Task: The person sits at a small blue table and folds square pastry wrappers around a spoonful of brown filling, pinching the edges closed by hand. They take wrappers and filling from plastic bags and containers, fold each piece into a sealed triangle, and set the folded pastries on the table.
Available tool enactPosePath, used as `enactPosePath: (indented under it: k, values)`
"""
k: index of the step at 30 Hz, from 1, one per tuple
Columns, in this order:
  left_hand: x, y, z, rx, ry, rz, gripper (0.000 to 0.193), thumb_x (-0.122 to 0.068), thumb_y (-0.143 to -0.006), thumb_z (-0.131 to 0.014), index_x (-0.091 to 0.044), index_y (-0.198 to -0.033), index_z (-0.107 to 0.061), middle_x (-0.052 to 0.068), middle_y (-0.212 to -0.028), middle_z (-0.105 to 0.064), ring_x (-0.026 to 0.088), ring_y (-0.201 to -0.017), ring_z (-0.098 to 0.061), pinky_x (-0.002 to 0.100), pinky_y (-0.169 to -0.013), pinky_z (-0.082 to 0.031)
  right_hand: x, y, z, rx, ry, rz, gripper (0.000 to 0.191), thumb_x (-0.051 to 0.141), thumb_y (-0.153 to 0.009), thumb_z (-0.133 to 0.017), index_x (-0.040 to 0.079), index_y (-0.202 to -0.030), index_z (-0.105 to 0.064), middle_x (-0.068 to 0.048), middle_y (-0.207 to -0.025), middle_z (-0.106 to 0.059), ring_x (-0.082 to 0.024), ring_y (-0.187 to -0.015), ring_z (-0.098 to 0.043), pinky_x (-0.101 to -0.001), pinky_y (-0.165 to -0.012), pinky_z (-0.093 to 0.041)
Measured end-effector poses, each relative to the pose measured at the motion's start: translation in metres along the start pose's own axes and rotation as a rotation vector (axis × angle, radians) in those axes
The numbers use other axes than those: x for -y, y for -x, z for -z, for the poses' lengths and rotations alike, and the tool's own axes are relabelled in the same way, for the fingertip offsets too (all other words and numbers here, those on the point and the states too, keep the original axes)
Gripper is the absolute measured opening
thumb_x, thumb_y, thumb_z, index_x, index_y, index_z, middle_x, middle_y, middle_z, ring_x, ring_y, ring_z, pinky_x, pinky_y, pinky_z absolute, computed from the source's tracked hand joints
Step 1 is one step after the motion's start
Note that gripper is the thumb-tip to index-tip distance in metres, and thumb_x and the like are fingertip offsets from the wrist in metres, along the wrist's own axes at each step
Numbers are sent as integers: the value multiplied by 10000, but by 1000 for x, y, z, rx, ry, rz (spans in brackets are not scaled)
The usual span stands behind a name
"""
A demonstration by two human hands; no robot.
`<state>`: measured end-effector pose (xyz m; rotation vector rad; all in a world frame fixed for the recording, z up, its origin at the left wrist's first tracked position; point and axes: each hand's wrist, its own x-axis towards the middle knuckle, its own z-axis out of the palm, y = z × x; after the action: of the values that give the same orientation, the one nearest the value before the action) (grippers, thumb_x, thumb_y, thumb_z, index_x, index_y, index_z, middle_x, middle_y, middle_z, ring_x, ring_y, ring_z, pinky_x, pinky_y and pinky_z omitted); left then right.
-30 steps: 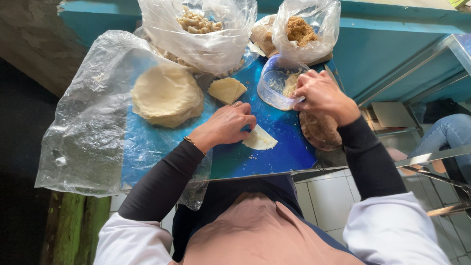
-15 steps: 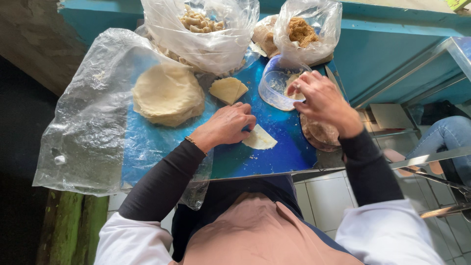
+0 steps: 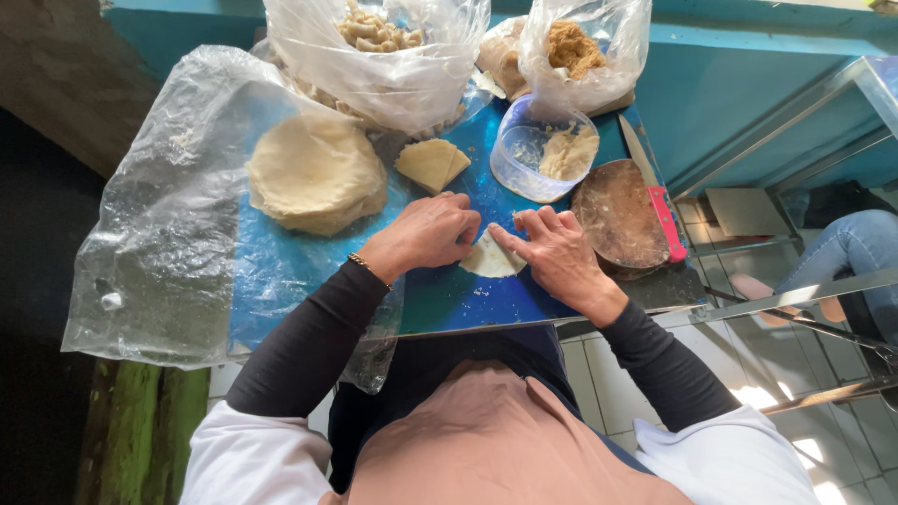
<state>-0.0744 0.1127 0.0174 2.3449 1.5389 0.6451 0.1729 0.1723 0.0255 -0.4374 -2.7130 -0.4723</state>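
A thin pale dough sheet [image 3: 488, 262] lies on the blue table [image 3: 449, 299]. My left hand [image 3: 426, 232] presses on its left edge with curled fingers. My right hand [image 3: 557, 251] rests on its right side, fingertips on the dough. A round stack of pale wrappers [image 3: 313, 173] sits to the left on clear plastic. A small pile of cut yellow wrapper pieces [image 3: 432, 164] lies just beyond my left hand. A clear plastic tub [image 3: 538, 150] with pale filling stands beyond my right hand.
Two clear plastic bags stand at the back: one of rolled pieces [image 3: 379, 56], one of brown shredded filling [image 3: 580, 51]. A round wooden board [image 3: 622, 215] with a red-handled knife [image 3: 655, 201] lies at the right. A seated person's jeans-clad leg [image 3: 851, 248] shows far right.
My right hand has come down from the tub to the dough sheet. My left hand has stayed on the sheet.
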Motion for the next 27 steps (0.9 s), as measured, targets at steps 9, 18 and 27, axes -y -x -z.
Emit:
enactPosePath:
  k: [9, 18, 27]
  values:
    - [-5, -1, 3, 3, 26, 3, 230, -169, -763, -752, -105, -966, -665, 94, -966, -640, 331, -1006, -636, 457, -807, -522, 13, 3, -5, -36, -220, -37, 510, 18, -823, -641, 257, -1264, -731, -20, -999, -589, -254, -931, -568, -394, -753, -429]
    - [-7, 0, 5, 25, -5, 5, 239, -162, -775, -739, -145, -1010, -697, 100, -944, -640, 336, -997, -642, 465, -809, -521, -33, 0, 21, -173, -380, -205, 397, -38, -807, -672, 197, -1107, -783, -47, -1056, -648, -262, -998, -602, -377, -864, -498]
    - [-1, 0, -1, 48, -11, 26, 24, -142, -786, -680, -122, -781, -668, 91, -849, -646, 336, -870, -661, 471, -719, -527, -210, -87, -19, -289, -170, -435, 165, 175, -1041, -707, 154, -1166, -813, -92, -1092, -749, -246, -1027, -653, -393, -898, -514]
